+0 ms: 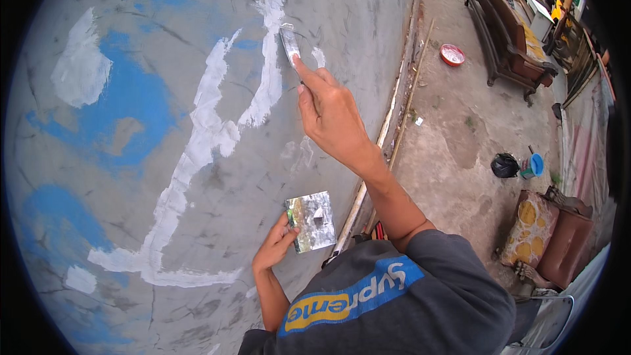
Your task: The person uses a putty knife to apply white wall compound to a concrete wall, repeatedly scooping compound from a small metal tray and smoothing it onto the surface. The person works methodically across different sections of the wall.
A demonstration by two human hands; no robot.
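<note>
My right hand (336, 117) grips a putty knife (288, 43), its forefinger stretched along the blade. The blade's tip lies at the grey wall (253, 171), beside a long streak of white filler (271, 69). Lower down, my left hand (276, 247) holds a square, smeared plate (317, 221) by its left edge, thumb on top. A small dab of whitish paste sits on the plate. More white filler (204, 118) runs down the wall in a branching line, with blue paint patches (131, 102) to its left. The knife's handle is mostly hidden in my right hand.
A thin pole (412, 92) lies along the wall's foot. On the concrete floor (453, 105) stand a red basin (452, 54) with white contents, a wooden bench (503, 20), a black bag (505, 165), a blue bucket (533, 165) and a padded armchair (565, 243).
</note>
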